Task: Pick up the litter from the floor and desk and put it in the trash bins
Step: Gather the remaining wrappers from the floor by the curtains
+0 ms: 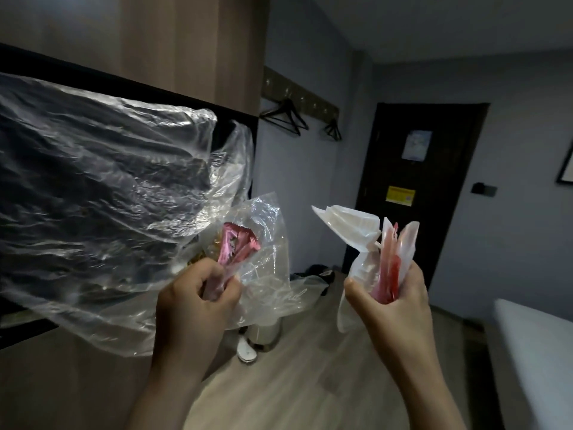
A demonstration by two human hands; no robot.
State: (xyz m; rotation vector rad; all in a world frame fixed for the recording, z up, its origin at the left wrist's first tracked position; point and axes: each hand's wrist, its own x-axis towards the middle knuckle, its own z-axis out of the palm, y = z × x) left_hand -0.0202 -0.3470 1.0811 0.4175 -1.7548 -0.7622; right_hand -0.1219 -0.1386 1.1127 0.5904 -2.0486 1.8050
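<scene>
Head view: both my fists are raised mid-frame, each full of litter, above the wooden floor [294, 383].
Left hand [198, 293]: my fingers are curled tight round the gathered neck of a clear plastic sheet [93, 187], with a pink wrapper [235, 246] pinched in the same fist.
Clear plastic sheet: it billows across the left of the frame, and its long axis runs from my fist up and to the left.
Pink wrapper: it stands up out of my fist, its crumpled end pointing toward the top of the frame.
Right hand [393, 299]: thumb and fingers are wrapped round a white wrapper [350, 228] and a red packet [390, 268].
Red packet: it is upright, long axis vertical, with its top edge above my knuckles.
White wrapper: its free end fans up and to the left.
Why bunched: I judge that gripping the necks keeps the loose film from trailing or slipping out.
Trash bin [266, 333]: pale, on the floor at lower centre and half hidden behind the sheet. It is probably where all this goes.
</scene>
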